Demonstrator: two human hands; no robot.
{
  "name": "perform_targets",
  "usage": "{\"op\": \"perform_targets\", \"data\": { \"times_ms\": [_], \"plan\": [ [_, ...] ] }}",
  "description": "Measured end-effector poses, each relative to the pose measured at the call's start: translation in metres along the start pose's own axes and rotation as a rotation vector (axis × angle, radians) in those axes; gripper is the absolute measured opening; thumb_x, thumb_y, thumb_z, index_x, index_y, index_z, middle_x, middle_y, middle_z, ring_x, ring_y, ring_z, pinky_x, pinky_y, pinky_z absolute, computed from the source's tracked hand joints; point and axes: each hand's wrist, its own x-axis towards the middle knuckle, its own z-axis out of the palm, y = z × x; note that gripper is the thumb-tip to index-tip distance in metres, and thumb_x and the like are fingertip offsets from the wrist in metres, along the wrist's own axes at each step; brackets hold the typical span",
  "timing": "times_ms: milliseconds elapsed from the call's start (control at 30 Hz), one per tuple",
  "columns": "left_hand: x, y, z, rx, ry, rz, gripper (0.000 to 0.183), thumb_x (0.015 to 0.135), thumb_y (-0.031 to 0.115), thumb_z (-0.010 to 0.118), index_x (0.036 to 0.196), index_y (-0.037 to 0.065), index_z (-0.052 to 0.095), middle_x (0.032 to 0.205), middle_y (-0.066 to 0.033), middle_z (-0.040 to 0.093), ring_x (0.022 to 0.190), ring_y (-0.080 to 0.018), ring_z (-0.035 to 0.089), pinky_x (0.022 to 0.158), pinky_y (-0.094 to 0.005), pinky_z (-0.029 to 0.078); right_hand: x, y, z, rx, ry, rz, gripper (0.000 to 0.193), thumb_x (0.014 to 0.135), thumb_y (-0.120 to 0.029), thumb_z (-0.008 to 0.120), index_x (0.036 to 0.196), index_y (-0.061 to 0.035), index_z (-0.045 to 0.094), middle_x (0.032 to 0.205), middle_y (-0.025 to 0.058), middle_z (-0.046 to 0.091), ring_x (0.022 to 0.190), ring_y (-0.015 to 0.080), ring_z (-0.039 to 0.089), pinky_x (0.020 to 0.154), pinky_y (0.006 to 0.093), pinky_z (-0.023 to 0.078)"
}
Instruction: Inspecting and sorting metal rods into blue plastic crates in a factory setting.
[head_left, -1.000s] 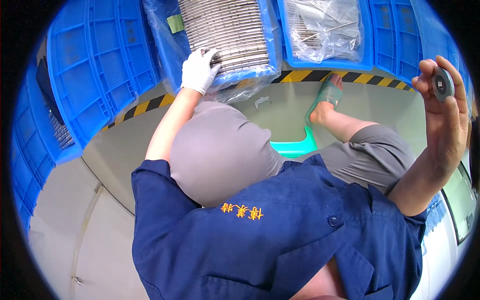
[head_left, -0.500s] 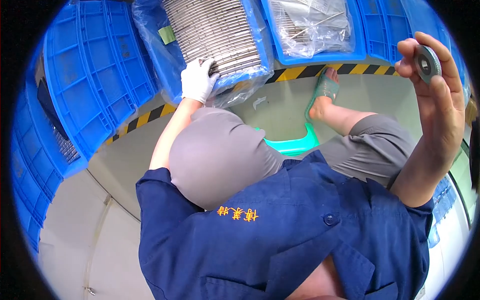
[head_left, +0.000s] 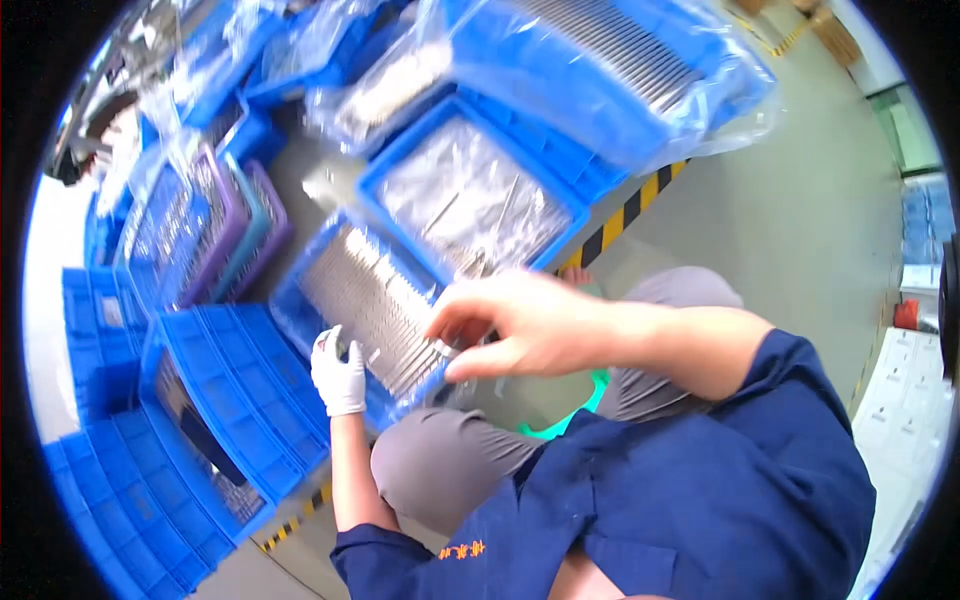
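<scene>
My left hand (head_left: 340, 374), in a white glove, is at the near left side of a blue plastic-lined crate. Its thumb and fingers curl around something small and dark that I cannot make out. Rows of slim shiny metal pieces (head_left: 372, 300) fill that crate. My bare right hand (head_left: 505, 322) hangs over the crate's right edge, slightly blurred, with thumb and fingers apart. Nothing shows between them, though the palm side is partly hidden. I cannot see the knurled metal ring anywhere now.
A blue crate (head_left: 578, 222) of plastic-covered metal parts stands beyond. Farther back right is another lined crate of metal rods (head_left: 610, 45). Stacked blue crates (head_left: 250, 375) rise at left, near purple and teal baskets (head_left: 262, 235). Yellow-black tape (head_left: 630, 212) marks the floor.
My view has swung, showing more crates beyond. The right hand has come from the far right, where it held up a knurled metal ring, to over the crate. The left hand has shifted to the crate's left side.
</scene>
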Motion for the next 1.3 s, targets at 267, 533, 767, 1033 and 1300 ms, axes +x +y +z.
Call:
{"op": "perform_targets", "data": {
  "times_ms": [267, 533, 767, 1033, 1300],
  "plan": [
    [0.114, 0.193, -0.096, -0.169, 0.116, 0.407, 0.03, 0.071, 0.01, 0.06, 0.1, 0.005, 0.056, 0.099, -0.0134, 0.055, 0.092, -0.0275, 0.054, 0.081, -0.0323, 0.042, -0.038, -0.019, 0.002, -0.139, 0.045, -0.386, 0.028, 0.069, -0.016, 0.065, 0.092, -0.0039, 0.053, 0.077, 0.0094, 0.057, 0.073, 0.0243, 0.056, 0.067, 0.0318, 0.045],
    [0.208, 0.36, -0.077, -0.066, -0.081, 0.818, 0.032, 0.072, 0.021, 0.058, 0.101, 0.01, 0.057, 0.099, -0.0133, 0.056, 0.09, -0.0299, 0.055, 0.079, -0.0334, 0.043, -0.063, 0.003, -0.045, -0.119, 0.167, -0.477, 0.024, 0.069, -0.014, 0.063, 0.089, -0.0038, 0.053, 0.078, 0.012, 0.057, 0.076, 0.029, 0.056, 0.067, 0.0361, 0.045],
    [0.361, 0.408, 0.019, 0.063, -0.257, 0.561, 0.044, 0.073, 0.034, 0.051, 0.109, 0.009, 0.054, 0.105, -0.0142, 0.057, 0.099, -0.0285, 0.053, 0.087, -0.0317, 0.039, -0.081, 0.021, -0.098, -0.067, 0.364, -0.488, 0.019, 0.065, -0.01, 0.063, 0.078, -0.004, 0.051, 0.073, 0.0129, 0.054, 0.072, 0.0313, 0.054, 0.063, 0.0381, 0.044],
    [0.431, 0.389, 0.109, 0.373, -0.522, 0.23, 0.06, 0.068, 0.042, 0.06, 0.108, -0.002, 0.053, 0.101, -0.0171, 0.058, 0.093, -0.0255, 0.056, 0.08, -0.0311, 0.042, -0.092, 0.046, -0.147, 0.001, 0.508, -0.37, 0.02, 0.067, -0.01, 0.061, 0.084, -0.003, 0.053, 0.075, 0.0124, 0.055, 0.073, 0.0292, 0.056, 0.065, 0.0368, 0.045],
    [0.444, 0.38, 0.123, 0.221, -0.347, 0.038, 0.09, 0.052, 0.042, 0.073, 0.119, -0.006, 0.039, 0.111, -0.0201, 0.052, 0.101, -0.0277, 0.052, 0.085, -0.032, 0.042, -0.099, 0.054, -0.159, 0.103, 0.488, -0.3, 0.02, 0.068, -0.01, 0.06, 0.085, -0.002, 0.052, 0.079, 0.0134, 0.057, 0.077, 0.0294, 0.056, 0.069, 0.0361, 0.045]
  ]
}}
